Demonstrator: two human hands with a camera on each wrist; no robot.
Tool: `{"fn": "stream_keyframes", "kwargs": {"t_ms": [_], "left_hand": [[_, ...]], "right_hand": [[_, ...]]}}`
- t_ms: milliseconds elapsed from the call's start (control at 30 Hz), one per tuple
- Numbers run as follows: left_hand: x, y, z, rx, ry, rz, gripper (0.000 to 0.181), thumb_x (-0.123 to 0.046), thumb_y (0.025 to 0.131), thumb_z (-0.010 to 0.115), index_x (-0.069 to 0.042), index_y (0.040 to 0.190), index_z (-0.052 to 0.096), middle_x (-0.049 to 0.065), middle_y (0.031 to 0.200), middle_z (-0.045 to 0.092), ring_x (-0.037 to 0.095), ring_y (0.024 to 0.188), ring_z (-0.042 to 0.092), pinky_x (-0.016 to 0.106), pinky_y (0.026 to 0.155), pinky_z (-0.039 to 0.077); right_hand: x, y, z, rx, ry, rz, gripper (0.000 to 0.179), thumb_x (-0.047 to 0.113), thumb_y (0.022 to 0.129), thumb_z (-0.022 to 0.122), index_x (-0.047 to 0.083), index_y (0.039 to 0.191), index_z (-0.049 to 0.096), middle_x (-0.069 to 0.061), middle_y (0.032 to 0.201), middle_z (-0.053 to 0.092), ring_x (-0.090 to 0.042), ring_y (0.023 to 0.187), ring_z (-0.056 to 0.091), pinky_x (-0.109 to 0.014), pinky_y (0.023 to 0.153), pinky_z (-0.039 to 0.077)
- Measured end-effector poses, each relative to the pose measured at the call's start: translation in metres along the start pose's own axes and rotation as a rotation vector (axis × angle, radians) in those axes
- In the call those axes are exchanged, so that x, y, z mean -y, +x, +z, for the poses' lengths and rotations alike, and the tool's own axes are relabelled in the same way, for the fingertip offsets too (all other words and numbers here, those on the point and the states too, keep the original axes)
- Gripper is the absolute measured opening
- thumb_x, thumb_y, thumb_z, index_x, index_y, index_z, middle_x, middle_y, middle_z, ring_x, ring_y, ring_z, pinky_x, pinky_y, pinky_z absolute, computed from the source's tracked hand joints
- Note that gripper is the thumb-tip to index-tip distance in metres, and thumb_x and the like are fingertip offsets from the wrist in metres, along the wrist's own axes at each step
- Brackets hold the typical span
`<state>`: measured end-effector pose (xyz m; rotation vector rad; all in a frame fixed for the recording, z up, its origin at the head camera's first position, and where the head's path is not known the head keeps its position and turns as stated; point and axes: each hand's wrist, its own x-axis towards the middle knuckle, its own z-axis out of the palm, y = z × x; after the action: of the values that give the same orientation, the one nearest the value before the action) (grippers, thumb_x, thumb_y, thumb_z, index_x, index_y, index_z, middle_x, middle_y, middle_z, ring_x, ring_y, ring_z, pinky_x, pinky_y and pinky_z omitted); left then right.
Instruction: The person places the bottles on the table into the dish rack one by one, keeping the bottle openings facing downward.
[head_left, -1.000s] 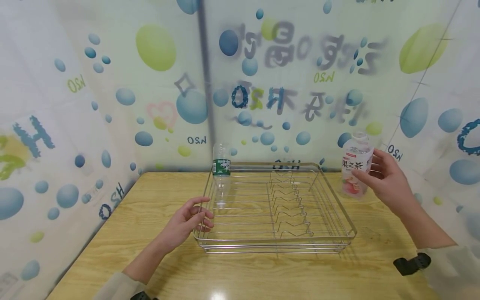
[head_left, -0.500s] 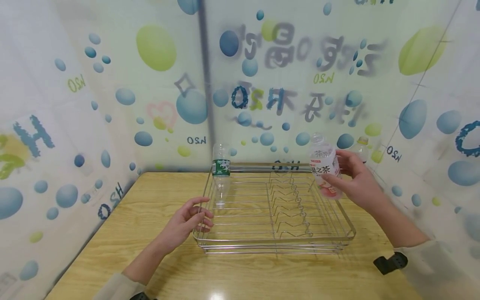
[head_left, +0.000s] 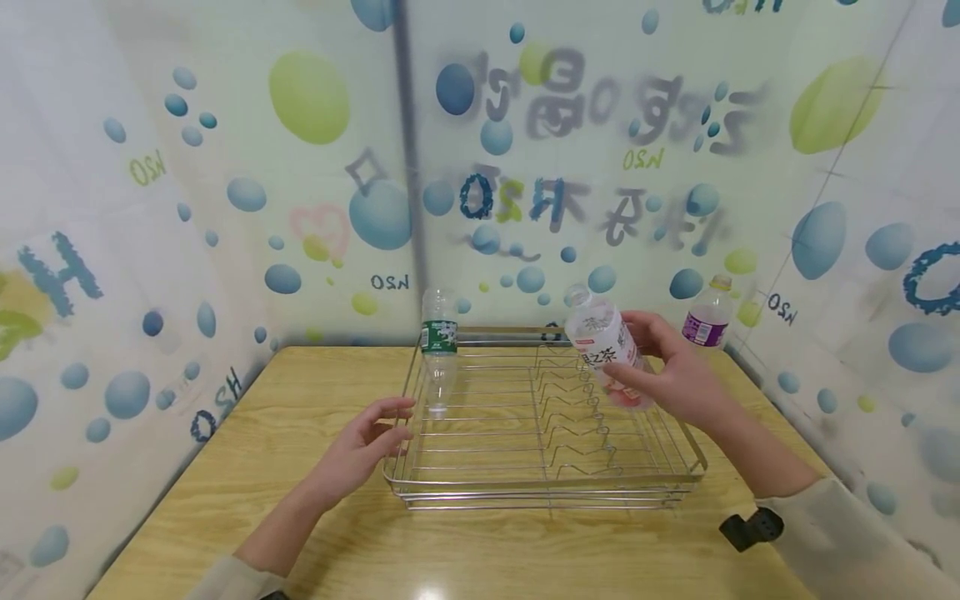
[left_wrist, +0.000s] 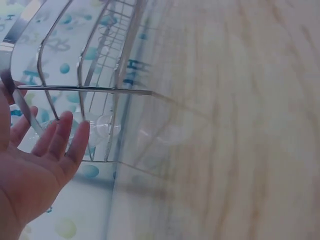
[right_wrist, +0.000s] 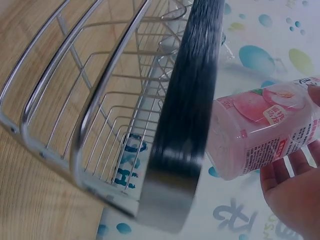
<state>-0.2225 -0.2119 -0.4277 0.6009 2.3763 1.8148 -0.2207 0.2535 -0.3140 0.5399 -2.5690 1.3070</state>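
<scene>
At the left, the left hand (head_left: pixel 360 454) is held at the end of a silver wire rack with a flat metal rim (head_left: pixel 487 484), which is set on a yellowish wood-grain table (head_left: pixel 540 554). Its fingers are spread and loosely bent, with nothing pinched; whether the wires are touched cannot be told. Toward the rack's rear left, a clear plastic bottle with a green label (head_left: pixel 439 337) appears to be propped inside, narrower end down. Above the rack's right half, a translucent plastic bottle with a pink-and-white peach label (head_left: pixel 600 342) is gripped by the right hand (head_left: pixel 678 379), the thumb laid along the near side and the fingers curled behind. From the right palm, this bottle is found to the left; its long axis is slanted, neck to the upper left, base to the lower right. The left hand is kept well apart from it. Farther right, beyond the right hand, a clear bottle with a purple label and yellow cap (head_left: pixel 705 321) is seen. On the green label, white print is too small to be read. On the peach label, the Chinese characters "之茶" can be made out, with "茶" repeated above. The purple label cannot be read. On the pale bubble-patterned curtain (head_left: pixel 480 267) behind, "h2O" and large Chinese characters are shown reversed.
</scene>
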Motion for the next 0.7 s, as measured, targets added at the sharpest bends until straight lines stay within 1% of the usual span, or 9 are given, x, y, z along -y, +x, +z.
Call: {"fn": "stream_keyframes", "kwargs": {"t_ms": [100,200,300,367,467,533,567,633,700], "left_hand": [[-0.005,-0.001,-0.002,-0.058,0.098,0.004,0.047,-0.023,0.113,0.064,-0.005,0.156,0.055,0.024,0.16,0.052,0.033,0.131,0.063,0.026,0.1,0.059],[-0.011,-0.002,-0.005,-0.11,0.151,0.024,0.044,-0.022,0.112,0.065,-0.007,0.153,0.058,0.018,0.159,0.053,0.038,0.139,0.06,0.023,0.101,0.057],[-0.019,0.0,-0.006,-0.158,0.179,0.078,0.042,-0.02,0.111,0.066,-0.007,0.151,0.061,0.015,0.156,0.056,0.038,0.143,0.056,0.019,0.106,0.054],[-0.027,0.003,-0.005,-0.178,0.191,0.129,0.04,-0.018,0.111,0.067,-0.006,0.149,0.062,0.013,0.154,0.058,0.031,0.143,0.056,0.016,0.108,0.052],[-0.04,0.008,-0.001,-0.188,0.193,0.216,0.038,-0.014,0.11,0.068,-0.004,0.146,0.063,0.011,0.151,0.061,0.015,0.141,0.055,0.016,0.112,0.05],[-0.05,0.012,0.004,-0.175,0.165,0.264,0.037,-0.011,0.109,0.069,-0.002,0.144,0.064,0.013,0.149,0.063,0.007,0.136,0.057,0.018,0.111,0.052],[-0.054,0.013,0.007,-0.164,0.147,0.278,0.037,-0.011,0.108,0.069,-0.002,0.144,0.064,0.013,0.148,0.063,0.004,0.134,0.058,0.019,0.109,0.054],[-0.063,0.017,0.013,-0.139,0.115,0.296,0.037,-0.009,0.108,0.07,-0.002,0.143,0.064,0.015,0.146,0.064,0.005,0.131,0.061,0.02,0.105,0.057],[-0.07,0.021,0.018,-0.108,0.086,0.284,0.038,-0.009,0.107,0.07,-0.005,0.144,0.064,0.014,0.144,0.066,0.011,0.131,0.065,0.022,0.102,0.059]], "right_hand": [[0.004,0.0,0.006,0.024,-0.001,-0.009,0.07,0.025,0.101,0.082,0.019,0.161,0.047,-0.011,0.143,0.066,-0.033,0.126,0.063,-0.037,0.096,0.057],[0.007,0.0,0.012,0.05,-0.006,-0.012,0.069,0.027,0.101,0.082,0.021,0.16,0.048,-0.009,0.143,0.066,-0.032,0.126,0.062,-0.042,0.097,0.054],[0.011,0.0,0.017,0.075,-0.012,-0.006,0.069,0.029,0.1,0.083,0.022,0.16,0.049,-0.007,0.143,0.065,-0.032,0.126,0.061,-0.043,0.095,0.054],[0.013,0.0,0.02,0.085,-0.018,-0.005,0.069,0.03,0.099,0.084,0.022,0.159,0.05,-0.007,0.144,0.065,-0.031,0.125,0.061,-0.042,0.095,0.054],[0.016,0.0,0.023,0.103,-0.027,-0.01,0.069,0.03,0.099,0.085,0.021,0.158,0.051,-0.006,0.143,0.066,-0.031,0.125,0.061,-0.042,0.093,0.054],[0.017,0.0,0.025,0.118,-0.023,-0.019,0.069,0.03,0.099,0.085,0.022,0.158,0.051,-0.006,0.143,0.065,-0.031,0.126,0.061,-0.042,0.093,0.054],[0.018,0.0,0.026,0.126,-0.021,-0.023,0.069,0.03,0.099,0.085,0.022,0.159,0.051,-0.006,0.143,0.065,-0.031,0.126,0.061,-0.042,0.093,0.054],[0.018,0.001,0.028,0.14,-0.013,-0.028,0.07,0.031,0.098,0.085,0.024,0.159,0.051,-0.005,0.142,0.064,-0.03,0.125,0.061,-0.043,0.093,0.054],[0.018,0.002,0.03,0.154,-0.006,-0.034,0.071,0.031,0.098,0.086,0.025,0.16,0.052,-0.004,0.142,0.064,-0.03,0.125,0.061,-0.043,0.093,0.054]]}}
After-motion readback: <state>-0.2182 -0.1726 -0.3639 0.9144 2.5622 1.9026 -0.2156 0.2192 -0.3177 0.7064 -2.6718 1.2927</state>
